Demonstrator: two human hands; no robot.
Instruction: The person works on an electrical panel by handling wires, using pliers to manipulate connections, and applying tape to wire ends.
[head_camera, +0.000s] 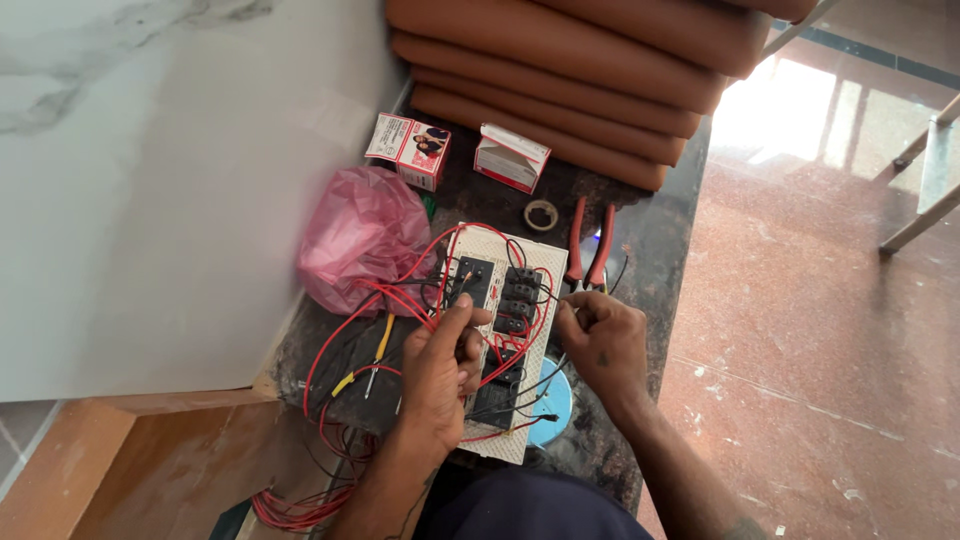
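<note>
On the dark counter (655, 250), left hand (440, 375) fingers pinch red wires (400, 300) on the perforated white switch panel (510, 330); right hand (600, 340) fingers are clenched around a thin black wire (545, 375).

**Layout on the counter, seen from the near edge**

Switch board (505, 345) lay on the counter (655, 250), reaching from its middle to the near edge. Left hand (440, 370) rested on the board's left half; right hand (600, 340) sat at its right edge. Wires (400, 300) looped over the board and off its left side. Screwdriver (378, 352) lay left of the board, near the left edge. Plastic bag (362, 238) sat behind the screwdriver, against the wall. Two small boxes (408, 148) (511, 157) stood behind bag and board, toward the far edge. Tape roll (541, 214) lay between boxes and board. Pliers (590, 248) lay right of the tape, behind the right hand. Stacked pipes (560, 80) covered the far edge.
</note>
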